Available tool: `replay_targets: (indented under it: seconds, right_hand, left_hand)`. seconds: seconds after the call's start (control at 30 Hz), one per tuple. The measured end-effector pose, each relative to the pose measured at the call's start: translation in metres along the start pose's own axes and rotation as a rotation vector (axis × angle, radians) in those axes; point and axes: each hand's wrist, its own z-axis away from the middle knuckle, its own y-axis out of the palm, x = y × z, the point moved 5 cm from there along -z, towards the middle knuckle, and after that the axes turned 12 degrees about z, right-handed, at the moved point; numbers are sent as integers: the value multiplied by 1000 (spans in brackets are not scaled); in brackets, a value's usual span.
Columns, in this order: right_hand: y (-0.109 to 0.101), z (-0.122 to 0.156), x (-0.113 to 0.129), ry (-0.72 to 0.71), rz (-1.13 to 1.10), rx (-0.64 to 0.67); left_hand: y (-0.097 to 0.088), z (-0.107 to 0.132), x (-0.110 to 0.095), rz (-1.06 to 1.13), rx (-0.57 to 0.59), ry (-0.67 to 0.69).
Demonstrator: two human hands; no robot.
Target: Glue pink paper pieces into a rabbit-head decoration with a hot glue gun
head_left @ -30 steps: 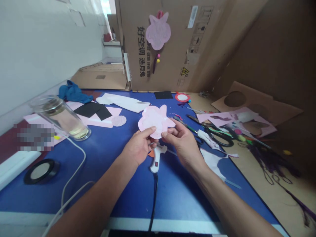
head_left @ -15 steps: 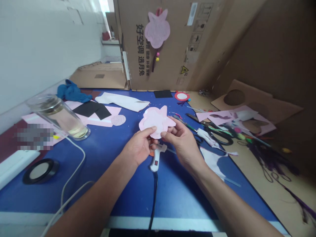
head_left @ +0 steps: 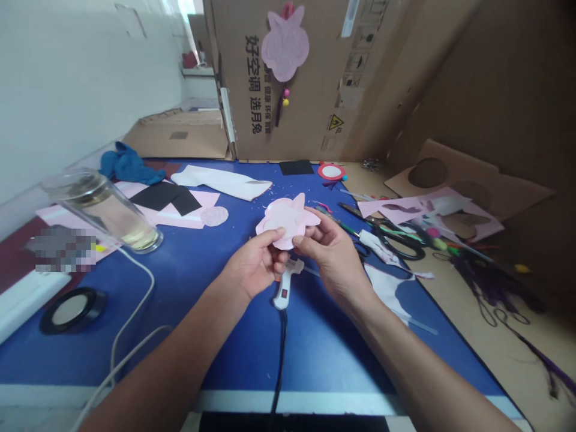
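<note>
While the left hand (head_left: 257, 264) pinches the lower left edge of the pink paper cutout (head_left: 288, 217), the right hand (head_left: 330, 252) grips its lower right edge, holding it above the white glue gun (head_left: 283, 292) on the blue table (head_left: 198, 354).

Apparently a craft workspace: a blue worktop (head_left: 333, 360) has scissors (head_left: 411, 258) and cut pink paper (head_left: 371, 208) toward its right side, black tape (head_left: 95, 307) at its left, and printed packing cardboard (head_left: 306, 126) standing along its back.
</note>
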Motion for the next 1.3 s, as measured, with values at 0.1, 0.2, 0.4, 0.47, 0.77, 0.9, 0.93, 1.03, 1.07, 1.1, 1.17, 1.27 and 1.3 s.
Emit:
replay_targets:
  seconds: [0.1, 0.2, 0.4, 0.47, 0.77, 0.9, 0.93, 1.03, 1.07, 1.1, 1.17, 1.27, 1.3]
  right_hand:
    - [1, 0, 0, -1, 7, 9]
    - [2, 0, 1, -1, -3, 19]
    - [2, 0, 0, 1, -42, 23]
    - [3, 0, 0, 5, -55, 19]
    - [3, 1, 1, -9, -32, 38]
    - [2, 1, 1, -28, -21, 40]
    - [3, 0, 2, -35, -26, 43]
    - [5, 0, 2, -46, -39, 64]
    - [5, 0, 2, -46, -40, 72]
    - [6, 0, 2, -44, -41, 78]
    - [7, 0, 1, -43, -42, 90]
    - [8, 0, 0, -52, -40, 91]
    - [8, 0, 0, -55, -37, 89]
  left_hand:
    - [2, 1, 0, 35, -6, 9]
    - [2, 1, -1, 58, -22, 7]
    - [4, 2, -1, 46, -14, -60]
    - [6, 4, -2, 51, -17, -69]
    - [8, 5, -3, 64, -22, -62]
    - [5, 2, -6, -11, 18, 57]
    - [5, 2, -7, -28, 31, 107]
    - [4, 3, -10, -82, 68, 245]
    - [4, 3, -10, -99, 76, 282]
    - [5, 4, -10, -112, 81, 310]
    - [5, 5, -10, -131, 82, 344]
    - [5, 5, -9, -130, 64, 366]
    - [5, 5, -9, -128, 60, 367]
